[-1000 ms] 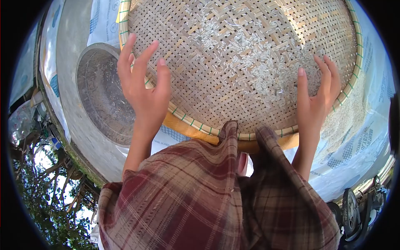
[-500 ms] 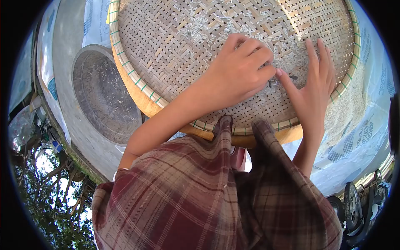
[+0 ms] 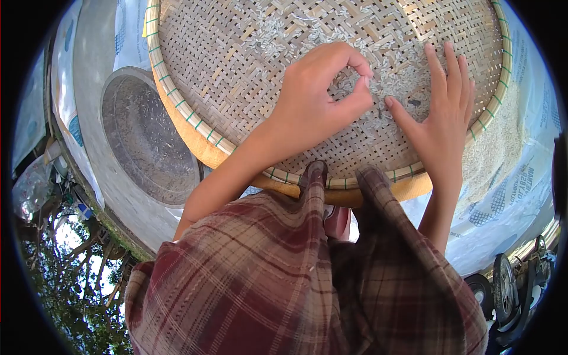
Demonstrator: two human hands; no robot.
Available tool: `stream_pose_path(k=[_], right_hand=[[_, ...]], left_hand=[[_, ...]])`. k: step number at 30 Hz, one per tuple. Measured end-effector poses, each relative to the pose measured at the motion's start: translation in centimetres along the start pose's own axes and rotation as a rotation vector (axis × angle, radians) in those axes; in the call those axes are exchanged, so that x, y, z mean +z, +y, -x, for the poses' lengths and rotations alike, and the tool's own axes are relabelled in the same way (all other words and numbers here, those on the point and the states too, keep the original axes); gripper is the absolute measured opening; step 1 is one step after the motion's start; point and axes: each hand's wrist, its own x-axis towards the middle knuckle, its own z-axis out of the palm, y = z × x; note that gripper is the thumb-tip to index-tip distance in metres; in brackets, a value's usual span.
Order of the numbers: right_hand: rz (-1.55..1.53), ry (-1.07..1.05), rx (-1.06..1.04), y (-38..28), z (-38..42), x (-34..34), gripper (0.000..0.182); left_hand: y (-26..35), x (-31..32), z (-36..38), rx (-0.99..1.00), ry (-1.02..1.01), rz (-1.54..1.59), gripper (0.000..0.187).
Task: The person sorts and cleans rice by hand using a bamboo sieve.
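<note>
tan woven basket point(image 3: 236, 89), green-striped rim, maroon-and-beige plaid shirt point(image 3: 236, 272).

"VIETNAM" point(image 3: 530, 184) printed on pale sheeting point(image 3: 482, 239), nearby lettering point(image 3: 512, 190) only partly legible

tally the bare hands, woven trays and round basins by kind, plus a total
bare hands: 2, the left hand and the right hand
round tan woven tray with green-stitched rim: 1
round dark-grey basin: 1
total: 4
</note>
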Motion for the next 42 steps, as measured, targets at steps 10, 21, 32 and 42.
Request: stream_pose_path(k=[10,21,32,42], right_hand=[[0.021,0.007,0.006,0.0,0.0,0.2,0.069],[0.064,0.002,0.009,-0.3,0.1,0.3,0.071],[0.048,-0.005,0.005,-0.2,0.1,0.2,0.071],[0.058,0.002,0.012,-0.4,0.0,0.4,0.070]], left_hand=[[-0.8,1.2,0.0,0.454,-0.045,-0.619,0.017],[-1.1,0.9,-0.5,0.447,-0.052,-0.530,0.016],[-0.6,1.0,-0.1,0.500,-0.091,-0.700,0.019],[0.0,0.8,-1.1,0.504,-0.156,-0.731,0.014]])
